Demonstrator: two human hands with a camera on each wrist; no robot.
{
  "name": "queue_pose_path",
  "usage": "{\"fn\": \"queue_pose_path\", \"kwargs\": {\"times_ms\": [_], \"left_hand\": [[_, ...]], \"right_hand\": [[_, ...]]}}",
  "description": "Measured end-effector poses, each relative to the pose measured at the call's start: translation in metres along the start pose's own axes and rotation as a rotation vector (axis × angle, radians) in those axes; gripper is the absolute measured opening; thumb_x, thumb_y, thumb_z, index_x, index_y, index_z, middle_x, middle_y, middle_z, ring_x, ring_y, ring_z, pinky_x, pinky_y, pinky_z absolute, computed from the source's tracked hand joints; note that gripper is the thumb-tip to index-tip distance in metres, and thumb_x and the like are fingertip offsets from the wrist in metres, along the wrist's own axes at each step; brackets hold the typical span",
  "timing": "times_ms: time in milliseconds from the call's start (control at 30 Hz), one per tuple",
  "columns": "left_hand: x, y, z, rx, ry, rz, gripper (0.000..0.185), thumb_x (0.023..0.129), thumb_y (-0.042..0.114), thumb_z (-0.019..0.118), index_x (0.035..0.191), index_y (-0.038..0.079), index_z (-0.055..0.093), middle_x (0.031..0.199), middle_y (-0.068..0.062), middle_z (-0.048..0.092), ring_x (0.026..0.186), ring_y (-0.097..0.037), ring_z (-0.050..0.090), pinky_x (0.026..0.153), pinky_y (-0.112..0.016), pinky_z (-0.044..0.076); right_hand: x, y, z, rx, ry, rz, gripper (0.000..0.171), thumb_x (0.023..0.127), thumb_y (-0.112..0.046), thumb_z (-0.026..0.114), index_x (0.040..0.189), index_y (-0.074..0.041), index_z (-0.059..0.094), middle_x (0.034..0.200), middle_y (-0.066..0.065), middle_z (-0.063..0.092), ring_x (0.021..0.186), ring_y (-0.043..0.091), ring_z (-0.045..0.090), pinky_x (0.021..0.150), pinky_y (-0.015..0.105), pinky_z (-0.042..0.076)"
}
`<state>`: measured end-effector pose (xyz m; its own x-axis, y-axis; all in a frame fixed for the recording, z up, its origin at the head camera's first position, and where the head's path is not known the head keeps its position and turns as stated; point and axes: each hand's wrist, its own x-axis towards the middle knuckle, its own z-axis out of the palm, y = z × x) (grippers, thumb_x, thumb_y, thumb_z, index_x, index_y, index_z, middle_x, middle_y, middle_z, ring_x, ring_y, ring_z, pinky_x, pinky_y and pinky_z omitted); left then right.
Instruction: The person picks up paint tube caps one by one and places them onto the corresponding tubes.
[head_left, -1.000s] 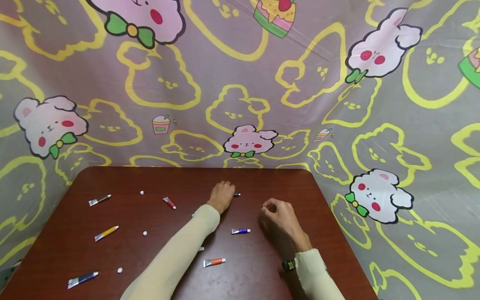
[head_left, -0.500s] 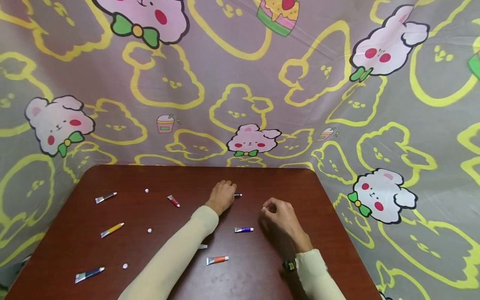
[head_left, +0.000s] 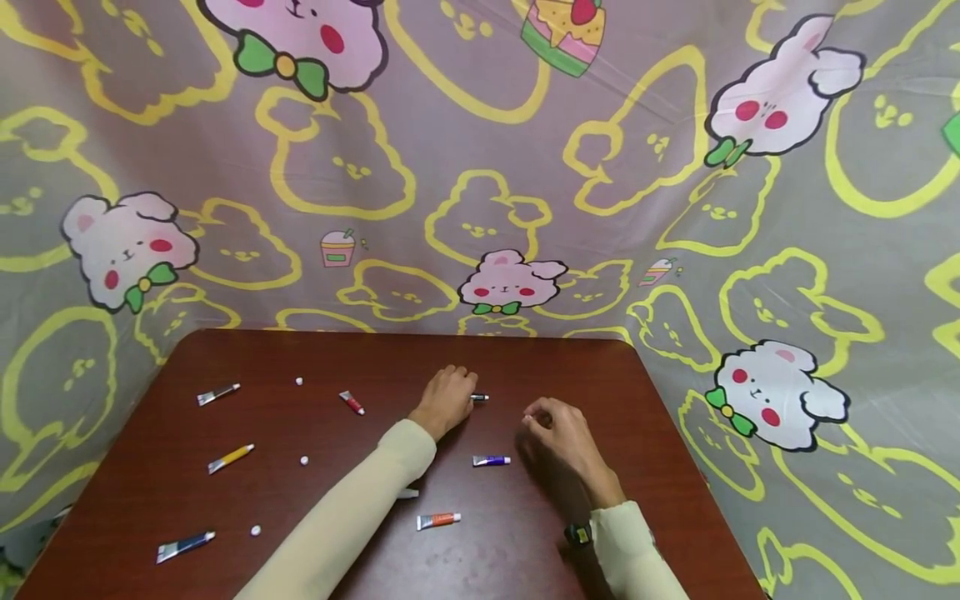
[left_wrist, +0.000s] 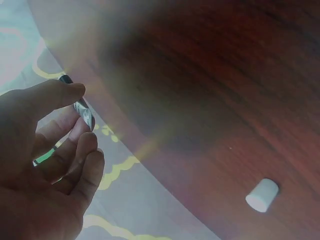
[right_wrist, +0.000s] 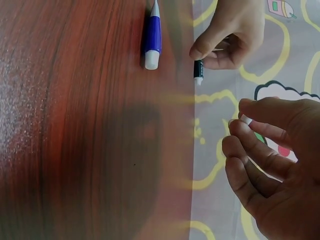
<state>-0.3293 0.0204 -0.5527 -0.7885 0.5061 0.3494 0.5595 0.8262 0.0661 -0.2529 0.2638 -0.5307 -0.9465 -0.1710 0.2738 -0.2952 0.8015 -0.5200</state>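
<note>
Barely anything moved: my left hand still grips the black tube, nozzle pointing right toward my right hand, which pinches a white cap.

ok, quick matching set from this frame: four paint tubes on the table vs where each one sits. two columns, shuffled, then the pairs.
Things:
1. yellow tube
2. orange tube
3. red tube
4. black tube

Places:
A. gripped in the left hand
B. nearest the table's front edge, by the left forearm
C. left side, between two other tubes
D. just left of the left hand

Pairs: 1-C, 2-B, 3-D, 4-A
</note>
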Motion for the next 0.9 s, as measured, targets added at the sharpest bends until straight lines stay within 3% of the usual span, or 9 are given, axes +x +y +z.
{"fn": "queue_pose_path", "kwargs": {"times_ms": [233, 500, 700, 900], "left_hand": [[-0.007, 0.001, -0.006, -0.015, 0.007, 0.009, 0.023, 0.086, 0.015, 0.088, 0.102, 0.006, 0.074, 0.096, -0.010, 0.074, 0.091, -0.031, 0.069, 0.086, -0.043, 0.060], [-0.010, 0.006, -0.013, -0.030, 0.021, 0.029, 0.024, 0.084, 0.017, 0.089, 0.098, 0.007, 0.072, 0.092, -0.009, 0.073, 0.089, -0.030, 0.068, 0.084, -0.042, 0.059], [-0.016, 0.011, -0.020, -0.026, 0.008, 0.022, 0.023, 0.086, 0.018, 0.088, 0.099, 0.008, 0.072, 0.094, -0.007, 0.074, 0.090, -0.029, 0.068, 0.084, -0.042, 0.059], [-0.022, 0.012, -0.023, -0.026, 0.043, 0.033, 0.024, 0.085, 0.018, 0.089, 0.099, 0.008, 0.072, 0.094, -0.007, 0.074, 0.089, -0.028, 0.068, 0.083, -0.041, 0.059]], "right_hand": [[0.000, -0.002, 0.000, -0.012, -0.021, 0.001, 0.010, 0.098, -0.021, 0.082, 0.098, -0.013, 0.078, 0.093, -0.003, 0.078, 0.084, 0.013, 0.068, 0.078, 0.034, 0.057], [-0.002, -0.004, -0.001, 0.021, -0.056, 0.047, 0.008, 0.098, -0.015, 0.081, 0.104, -0.011, 0.079, 0.094, -0.004, 0.079, 0.088, 0.014, 0.073, 0.082, 0.037, 0.060], [-0.003, -0.005, 0.001, 0.052, -0.062, 0.072, 0.008, 0.097, -0.012, 0.082, 0.102, -0.016, 0.077, 0.093, -0.004, 0.078, 0.086, 0.010, 0.070, 0.080, 0.034, 0.058], [-0.003, -0.005, 0.003, 0.048, -0.053, 0.066, 0.009, 0.096, -0.013, 0.082, 0.098, -0.019, 0.075, 0.092, -0.006, 0.077, 0.084, 0.009, 0.069, 0.079, 0.033, 0.056]]}}
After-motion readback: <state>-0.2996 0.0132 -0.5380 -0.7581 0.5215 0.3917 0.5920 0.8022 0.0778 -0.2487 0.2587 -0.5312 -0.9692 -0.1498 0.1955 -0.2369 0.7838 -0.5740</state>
